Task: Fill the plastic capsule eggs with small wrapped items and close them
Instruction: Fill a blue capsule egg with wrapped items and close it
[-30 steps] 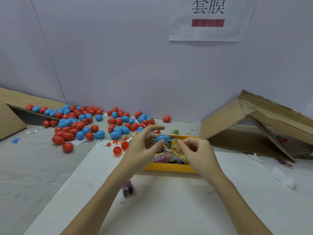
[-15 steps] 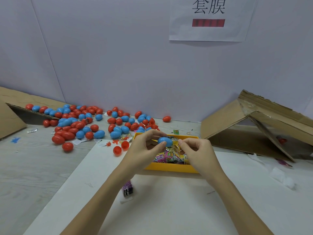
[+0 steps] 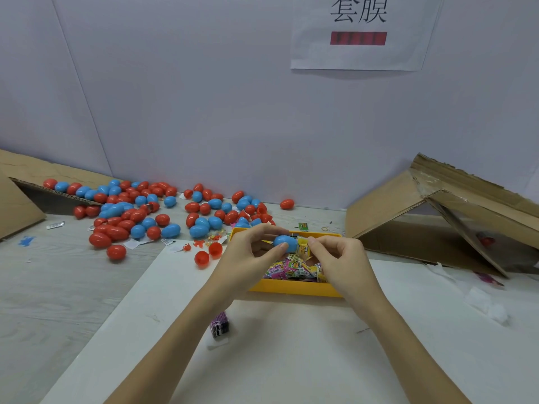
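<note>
My left hand (image 3: 250, 255) pinches a blue capsule egg half (image 3: 285, 243) between thumb and fingers, above the yellow tray (image 3: 291, 287). My right hand (image 3: 335, 260) pinches a small yellow wrapped item (image 3: 303, 248) at the open end of that blue half. The tray holds several small colourful wrapped items (image 3: 287, 268). An opened red egg (image 3: 208, 253), its two halves joined, lies just left of the tray.
A big pile of red and blue eggs (image 3: 140, 211) covers the table's left back. Cardboard boxes lie tipped at the far left (image 3: 17, 199) and at the right (image 3: 455, 217). A purple wrapped item (image 3: 220, 328) lies under my left forearm. Loose wrappers lie scattered about.
My hands have come closer together. The blue half has shifted right toward my right hand, and the yellow wrapped item now sits at its open end.
</note>
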Demonstrator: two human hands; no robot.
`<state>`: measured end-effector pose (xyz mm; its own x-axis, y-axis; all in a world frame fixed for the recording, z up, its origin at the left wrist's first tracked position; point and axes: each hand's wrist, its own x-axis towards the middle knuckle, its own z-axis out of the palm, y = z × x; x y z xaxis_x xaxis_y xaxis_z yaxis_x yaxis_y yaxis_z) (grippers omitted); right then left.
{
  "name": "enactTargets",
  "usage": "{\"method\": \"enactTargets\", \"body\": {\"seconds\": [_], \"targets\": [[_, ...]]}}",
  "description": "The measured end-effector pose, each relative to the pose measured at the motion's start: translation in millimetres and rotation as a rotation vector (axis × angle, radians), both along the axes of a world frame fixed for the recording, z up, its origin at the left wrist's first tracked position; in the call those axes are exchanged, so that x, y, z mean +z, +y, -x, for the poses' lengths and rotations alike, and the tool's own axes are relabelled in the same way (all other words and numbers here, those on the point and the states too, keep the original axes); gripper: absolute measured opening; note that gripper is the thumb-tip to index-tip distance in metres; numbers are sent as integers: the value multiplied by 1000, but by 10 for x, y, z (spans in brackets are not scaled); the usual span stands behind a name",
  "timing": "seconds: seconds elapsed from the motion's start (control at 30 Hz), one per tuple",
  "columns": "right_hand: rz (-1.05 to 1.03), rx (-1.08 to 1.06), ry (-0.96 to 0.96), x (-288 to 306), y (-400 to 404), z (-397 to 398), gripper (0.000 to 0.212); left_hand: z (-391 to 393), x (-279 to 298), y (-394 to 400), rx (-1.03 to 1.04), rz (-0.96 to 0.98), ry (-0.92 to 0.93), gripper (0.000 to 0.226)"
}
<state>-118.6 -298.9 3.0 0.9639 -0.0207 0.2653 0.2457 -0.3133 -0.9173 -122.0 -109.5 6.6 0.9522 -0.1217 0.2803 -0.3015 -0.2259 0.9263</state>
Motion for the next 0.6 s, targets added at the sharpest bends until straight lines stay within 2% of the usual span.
{"method": "enactTargets", "body": {"seconds": [0.13,0.33,0.47,0.6], "targets": [[3,41,-1,-37,19,10,21,0,-13,-4,-25,22,-8,30],[-263,126,126,13,92,37,30,-1,-28,-5,-19,26,-45,40],[-293,97,120,-29,99,47,16,-10,-29,-16,-17,-8,-66,43],[-369,92,124,-42,81,31,20,-16,-34,18,-33,25,-28,41]]}}
